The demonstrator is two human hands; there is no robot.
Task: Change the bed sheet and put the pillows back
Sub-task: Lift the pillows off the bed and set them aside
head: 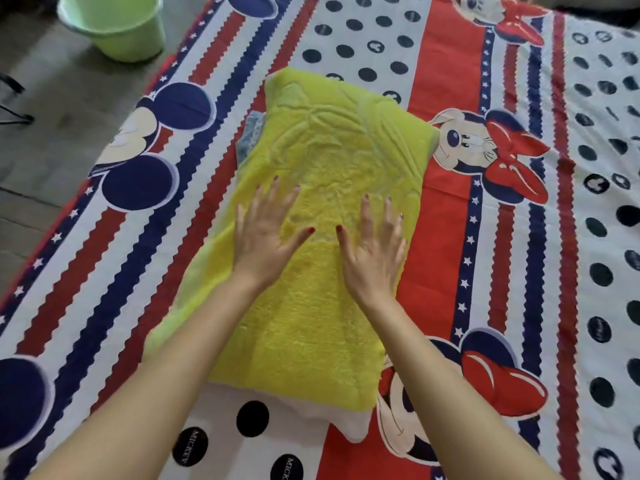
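Observation:
A pillow covered by a yellow-green towel (322, 140) lies lengthwise on the bed sheet (450, 81), which is printed with red, white and blue stripes, black dots and cartoon mice. My left hand (266, 233) and my right hand (372, 244) lie flat on the middle of the towel, fingers spread and straight, side by side. A white corner of the pillow (353, 429) sticks out under the towel's near end. A bit of pale blue fabric (251, 133) shows at the towel's far left edge.
A light green plastic bucket (114, 26) stands on the grey floor (45, 109) beyond the bed's left edge. Dark metal legs (14, 102) of some stand show at the far left. The sheet spreads wide to the right.

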